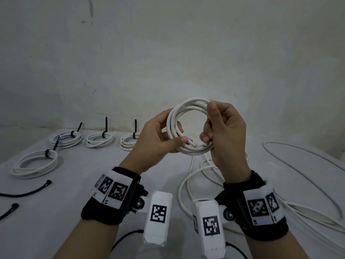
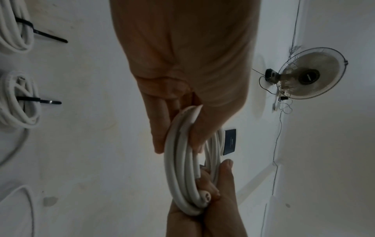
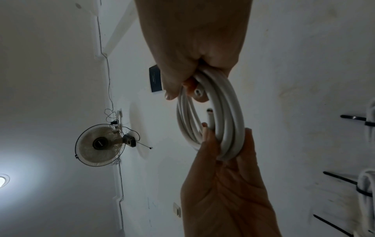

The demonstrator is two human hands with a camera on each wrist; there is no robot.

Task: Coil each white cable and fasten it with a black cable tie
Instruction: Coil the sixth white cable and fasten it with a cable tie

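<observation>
Both hands are up in the middle of the head view holding one coiled white cable [image 1: 188, 128] off the tabletop [image 1: 89, 184]. The left hand [image 1: 155, 141] has its fingers wrapped around the coil's left and bottom side, thumb pressing near a cut end at the lower part of the loop. The right hand [image 1: 225, 135] pinches the right side, thumb up at the top of the ring. There's no tie on this coil.

Over in the left of the frame sit four finished coils [image 1: 35, 163], each cinched with a black cable tie [image 1: 49, 153] whose tail sticks up. Two loose black ties [image 1: 26, 191] lie at the lower left edge. A mess of uncoiled white cable [image 1: 188, 184] sprawls on the tabletop at lower right, under the right wrist. The wrist views also catch a wall fan [image 2: 312, 73].
</observation>
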